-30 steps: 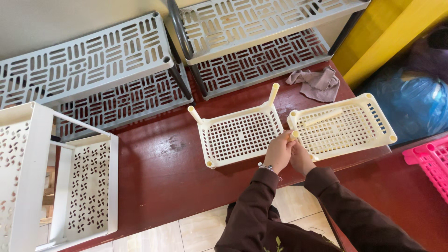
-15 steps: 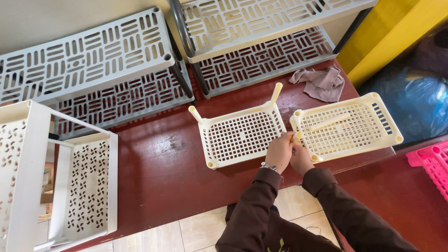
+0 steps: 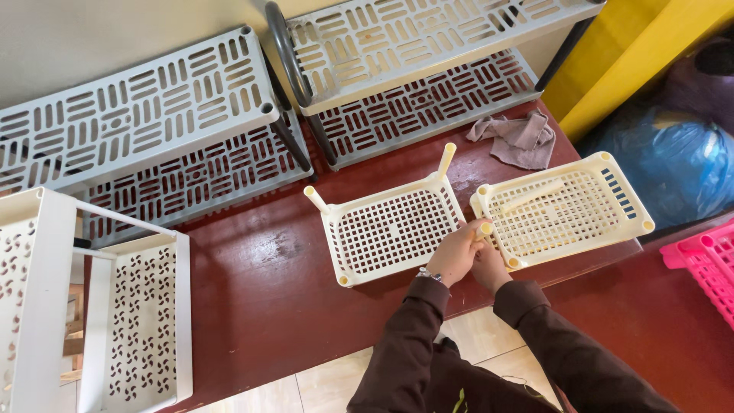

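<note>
cream plastic peg [image 3: 485, 228], a short round post, stands between the two hands at the near corner of the right-hand cream perforated plastic tray [image 3: 569, 208]. left hand [image 3: 456, 252] fingers curl closed around the peg's lower part; right hand [image 3: 489, 266] sits just beneath, touching the left, its fingers hidden, so i cannot tell their grip. just left of the fingers lies a second cream perforated tray [image 3: 394, 229] with two upright posts, on the dark red surface [image 3: 260, 291]. a grey cloth [image 3: 516, 139] lies beyond them.
</note>
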